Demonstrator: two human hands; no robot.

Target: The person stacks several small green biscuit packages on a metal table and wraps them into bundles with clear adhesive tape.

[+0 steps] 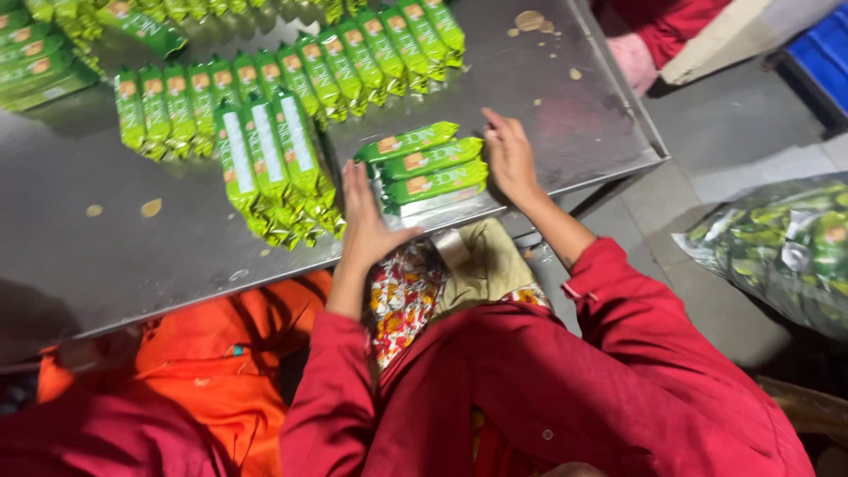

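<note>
Hands bracket small stack of green biscuit packs (424,168) at table's near edge, about 5 o'clock on steel table (106,238). Left hand (367,221) flat, fingers straight and together, pressed against stack's left end. Right hand (508,159) open, fingers extended, against stack's right end. Neither grips. Just beside at 9 o'clock: upright bundle of packs (269,163). At 12 o'clock: long row of packs (300,84). Crumbs (530,19) at 1 o'clock. Clear bag of packs (786,252) on floor, 3 o'clock.

Long red sleeves (618,300), bare hands
</note>
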